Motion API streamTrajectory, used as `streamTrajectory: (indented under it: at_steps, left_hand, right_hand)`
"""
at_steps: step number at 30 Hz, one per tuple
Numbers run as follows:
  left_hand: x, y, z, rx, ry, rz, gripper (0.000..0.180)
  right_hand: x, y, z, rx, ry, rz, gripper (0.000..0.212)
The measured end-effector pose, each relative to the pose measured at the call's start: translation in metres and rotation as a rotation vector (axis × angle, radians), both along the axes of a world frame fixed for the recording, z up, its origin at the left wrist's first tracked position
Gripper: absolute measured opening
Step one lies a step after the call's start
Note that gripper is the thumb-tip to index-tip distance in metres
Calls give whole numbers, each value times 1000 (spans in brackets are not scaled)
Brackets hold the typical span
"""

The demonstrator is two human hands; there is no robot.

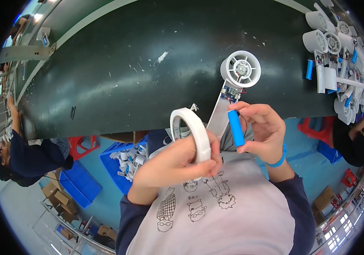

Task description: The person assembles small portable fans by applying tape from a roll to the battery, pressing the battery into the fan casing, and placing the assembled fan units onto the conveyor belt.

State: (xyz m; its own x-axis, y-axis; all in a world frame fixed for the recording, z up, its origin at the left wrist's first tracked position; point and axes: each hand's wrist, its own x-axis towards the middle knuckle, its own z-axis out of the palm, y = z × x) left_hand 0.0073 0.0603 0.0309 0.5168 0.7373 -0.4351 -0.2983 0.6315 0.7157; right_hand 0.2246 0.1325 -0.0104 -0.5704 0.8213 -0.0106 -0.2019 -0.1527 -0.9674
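Observation:
My left hand [180, 159] is closed around a roll of white tape [197, 129], which hangs upright over its fingers. Between thumb and fingers, my right hand [267, 127] pinches a blue cylindrical battery [235, 128] by its two ends. Just beyond lies an opened white handheld fan [240, 69], its round head on the dark table and its handle pointing toward me. A small circuit board [231, 93] with thin wires shows in the handle near the head. The handle's near end is partly hidden behind the tape roll.
A heap of white fan parts [345, 72] with blue batteries covers the right end of the dark green table [118, 72]. Below the table's near edge, a blue bin [116, 163] holds more parts. One person [33, 153] sits at far left, another [354, 136] at far right.

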Motion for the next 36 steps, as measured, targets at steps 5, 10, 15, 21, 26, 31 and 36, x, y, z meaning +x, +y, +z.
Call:
streamTrajectory:
  at_steps: [5,10,15,21,26,31,36]
  left_hand:
    - [12,3,-7,45,97,-175,21]
    - [13,10,-3,27,82,-218,12]
    - [10,10,4,221,481,-393,10]
    - [21,-6,6,13,297,-19,20]
    - [17,-25,9,-19,311,-101,22]
    - [6,-40,2,22,376,115,36]
    - [40,-35,-18,77,138,217,44]
  right_hand:
    - [-2,-4,-6,1,30,55,68]
    - [-6,2,-4,174,-27,136,59]
    - [-4,21,25,367,-299,351,48]
    - [-12,-20,4,378,-241,-21,49]
    - [-21,-41,-13,269,-231,-338,48]
    - [-12,-41,-1,326,-219,-330,46]
    - [12,-38,22,262,-302,-226,46]
